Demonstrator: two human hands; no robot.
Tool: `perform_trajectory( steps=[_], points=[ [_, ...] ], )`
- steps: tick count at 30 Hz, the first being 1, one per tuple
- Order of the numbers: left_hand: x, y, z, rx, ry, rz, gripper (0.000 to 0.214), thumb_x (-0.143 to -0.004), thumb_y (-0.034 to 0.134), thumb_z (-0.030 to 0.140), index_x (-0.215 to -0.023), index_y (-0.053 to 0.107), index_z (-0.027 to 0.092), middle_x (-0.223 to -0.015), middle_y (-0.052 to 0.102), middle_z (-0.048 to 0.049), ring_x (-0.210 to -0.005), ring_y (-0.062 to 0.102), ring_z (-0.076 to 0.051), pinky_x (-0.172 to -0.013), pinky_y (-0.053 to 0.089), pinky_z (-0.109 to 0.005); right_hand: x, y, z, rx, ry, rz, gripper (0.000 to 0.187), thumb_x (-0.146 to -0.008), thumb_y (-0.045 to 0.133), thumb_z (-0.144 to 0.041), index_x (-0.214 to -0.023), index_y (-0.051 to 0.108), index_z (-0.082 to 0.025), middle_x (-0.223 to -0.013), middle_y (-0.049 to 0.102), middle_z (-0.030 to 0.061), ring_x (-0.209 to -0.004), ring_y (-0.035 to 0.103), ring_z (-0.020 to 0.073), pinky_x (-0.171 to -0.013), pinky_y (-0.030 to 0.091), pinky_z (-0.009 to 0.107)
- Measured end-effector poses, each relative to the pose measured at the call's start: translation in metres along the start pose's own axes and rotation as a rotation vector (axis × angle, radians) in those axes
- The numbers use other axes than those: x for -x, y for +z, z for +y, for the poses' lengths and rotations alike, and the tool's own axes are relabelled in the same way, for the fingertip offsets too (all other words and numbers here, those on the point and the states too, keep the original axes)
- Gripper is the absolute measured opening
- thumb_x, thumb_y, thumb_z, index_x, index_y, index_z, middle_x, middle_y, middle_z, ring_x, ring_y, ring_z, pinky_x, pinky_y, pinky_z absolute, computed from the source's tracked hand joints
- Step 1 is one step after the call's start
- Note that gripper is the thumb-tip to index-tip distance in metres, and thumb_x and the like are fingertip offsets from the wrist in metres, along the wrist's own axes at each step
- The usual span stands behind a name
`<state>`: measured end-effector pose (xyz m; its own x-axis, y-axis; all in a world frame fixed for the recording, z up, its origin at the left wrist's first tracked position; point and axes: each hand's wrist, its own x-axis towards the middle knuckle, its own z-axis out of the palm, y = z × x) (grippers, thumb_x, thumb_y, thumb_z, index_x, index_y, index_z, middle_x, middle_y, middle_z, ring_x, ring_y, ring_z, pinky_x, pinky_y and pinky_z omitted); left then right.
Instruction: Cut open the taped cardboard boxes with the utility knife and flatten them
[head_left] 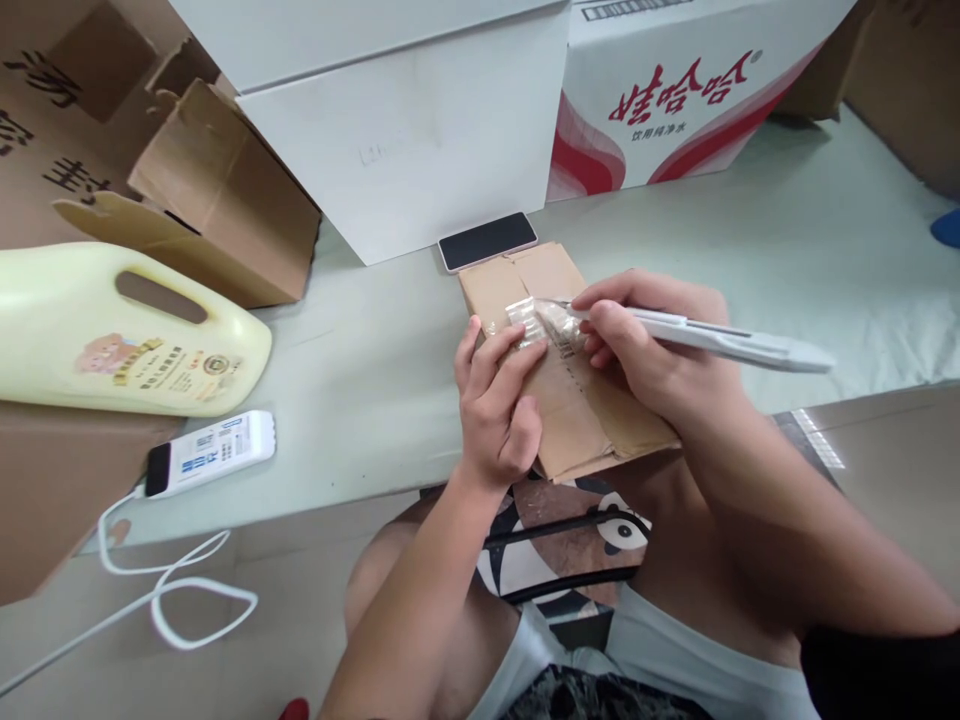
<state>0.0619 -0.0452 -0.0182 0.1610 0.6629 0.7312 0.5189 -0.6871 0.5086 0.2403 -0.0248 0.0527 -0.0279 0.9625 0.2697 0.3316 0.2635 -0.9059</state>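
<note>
A flat brown cardboard box [592, 400] lies at the table's front edge, above my lap. Clear tape [525, 318] runs across its top, and a piece of it is wrinkled and lifted near the middle. My right hand [645, 340] grips a white utility knife [720, 340], its handle end pointing right. The thin blade tip meets the lifted tape. My left hand [499, 400] rests on the left side of the box, fingers spread and pressed on the tape. Its thumb is bent near the box's left edge.
Behind the box lies a phone [487, 240], before a large white box [420, 140] and a red-and-white carton [675, 110]. At left stand a pale yellow jug [127, 330], a small open cardboard box [232, 190] and a white power bank [214, 452] with a cable [180, 580].
</note>
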Motion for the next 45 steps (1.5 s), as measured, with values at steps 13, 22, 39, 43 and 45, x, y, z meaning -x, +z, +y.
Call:
perform_trajectory(
  steps=[13,22,39,43,45],
  points=[
    [-0.0006,0.0000,0.0010,-0.027,-0.012,0.003,0.044,-0.102,0.032,0.036,-0.127,0.065,0.021,-0.130,0.069,-0.0099,-0.129,0.061,-0.026,-0.128,0.028,-0.054,-0.0017,0.0016,-0.0070,0.172,-0.032,0.034,0.013,-0.075,0.071,-0.020,-0.076,0.059,-0.026,-0.066,0.063,-0.0019,-0.055,0.051,0.0143,-0.053,0.040,0.032],
    [0.0000,-0.0009,0.0002,-0.008,-0.019,-0.005,0.043,-0.102,0.034,0.036,-0.126,0.065,0.021,-0.133,0.067,-0.0113,-0.129,0.061,-0.026,-0.128,0.028,-0.055,-0.0035,-0.0007,-0.0073,0.139,-0.045,-0.010,0.016,-0.074,0.071,-0.025,-0.071,0.056,-0.026,-0.060,0.060,-0.0022,-0.050,0.046,0.0134,-0.049,0.036,0.031],
    [-0.0008,-0.0013,0.0003,-0.018,-0.011,-0.011,0.042,-0.102,0.033,0.035,-0.126,0.065,0.021,-0.131,0.067,-0.0105,-0.129,0.061,-0.027,-0.128,0.028,-0.055,-0.0059,0.0005,-0.0091,0.201,-0.036,-0.084,0.012,-0.071,0.070,-0.025,-0.071,0.058,-0.025,-0.063,0.065,-0.0017,-0.055,0.052,0.0148,-0.054,0.040,0.031],
    [-0.0007,-0.0024,-0.0008,-0.008,-0.005,-0.015,0.041,-0.101,0.035,0.033,-0.128,0.064,0.023,-0.131,0.067,-0.0102,-0.129,0.061,-0.026,-0.128,0.027,-0.055,-0.0056,-0.0018,-0.0084,0.154,0.001,-0.074,0.011,-0.069,0.067,-0.023,-0.068,0.056,-0.024,-0.056,0.058,-0.0033,-0.051,0.048,0.0140,-0.051,0.036,0.030],
    [-0.0008,-0.0032,-0.0020,-0.002,-0.011,-0.018,0.041,-0.101,0.036,0.034,-0.128,0.065,0.023,-0.132,0.066,-0.0106,-0.129,0.061,-0.027,-0.127,0.027,-0.055,-0.0036,-0.0032,-0.0082,0.121,0.004,-0.049,0.011,-0.069,0.065,-0.021,-0.066,0.055,-0.024,-0.054,0.054,-0.0034,-0.051,0.046,0.0140,-0.051,0.035,0.031]
  ],
)
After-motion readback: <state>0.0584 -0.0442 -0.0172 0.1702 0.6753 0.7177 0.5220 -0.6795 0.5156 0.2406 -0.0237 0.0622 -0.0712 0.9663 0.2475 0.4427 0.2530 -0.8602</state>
